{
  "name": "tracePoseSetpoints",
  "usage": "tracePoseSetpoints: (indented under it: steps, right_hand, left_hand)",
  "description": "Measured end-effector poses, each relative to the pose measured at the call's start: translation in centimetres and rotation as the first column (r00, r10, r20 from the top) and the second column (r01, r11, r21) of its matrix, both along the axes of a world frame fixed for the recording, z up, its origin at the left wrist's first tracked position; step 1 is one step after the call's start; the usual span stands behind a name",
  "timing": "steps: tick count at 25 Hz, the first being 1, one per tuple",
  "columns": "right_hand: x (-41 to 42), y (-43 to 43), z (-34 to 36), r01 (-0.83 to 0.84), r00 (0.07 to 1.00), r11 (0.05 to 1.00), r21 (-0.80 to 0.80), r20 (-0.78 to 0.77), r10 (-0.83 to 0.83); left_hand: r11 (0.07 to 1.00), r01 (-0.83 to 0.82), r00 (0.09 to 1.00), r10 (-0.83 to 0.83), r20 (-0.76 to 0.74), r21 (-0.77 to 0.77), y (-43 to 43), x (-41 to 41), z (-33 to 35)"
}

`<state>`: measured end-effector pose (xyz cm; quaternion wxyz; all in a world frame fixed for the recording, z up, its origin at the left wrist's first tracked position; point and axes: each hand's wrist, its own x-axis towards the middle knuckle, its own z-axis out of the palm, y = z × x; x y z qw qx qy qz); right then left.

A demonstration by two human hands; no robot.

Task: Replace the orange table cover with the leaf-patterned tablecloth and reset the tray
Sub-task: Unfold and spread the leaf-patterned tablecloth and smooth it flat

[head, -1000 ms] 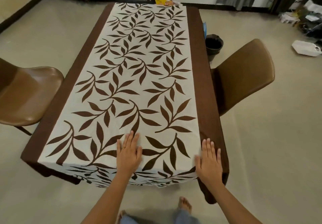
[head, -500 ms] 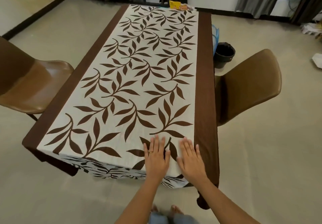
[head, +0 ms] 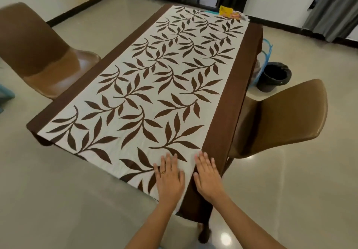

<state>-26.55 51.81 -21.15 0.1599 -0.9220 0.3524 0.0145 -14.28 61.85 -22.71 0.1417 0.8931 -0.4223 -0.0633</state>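
At the near right corner of the table (head: 203, 228), the left hand (head: 169, 177) and right hand (head: 208, 175) lie flat, fingers straight, gripping nothing, smoothing the cream, brown-bordered leaf-patterned tablecloth (head: 155, 86) already spread over its top; the next move likely calls for fetching the tray, not in view.

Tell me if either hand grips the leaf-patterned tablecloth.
No, left hand and right hand lie flat, fingers straight, on the brown-and-white leaf-patterned tablecloth.

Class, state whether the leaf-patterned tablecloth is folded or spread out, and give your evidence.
Spread out. The white tablecloth with brown leaves lies flat at full length with no folds showing, and its near end hangs down over the edge.
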Motion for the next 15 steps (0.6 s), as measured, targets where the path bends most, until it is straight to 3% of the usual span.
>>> tracePoseSetpoints:
  steps: [6, 15]
  right_hand:
    - [-0.9, -5.5, -0.6, -0.267, 0.962, 0.963, -0.024, -0.066, 0.265]
    - [-2.0, -4.7, -1.9, -0.242, 0.969, 0.967, -0.082, 0.026, 0.244]
  left_hand:
    - [0.965, -0.263, 0.965, 0.263, -0.004, 0.000, -2.8, -6.3, -0.3]
    - [0.948, -0.319, 0.947, 0.318, 0.038, 0.005, -2.4, -7.5, -0.7]
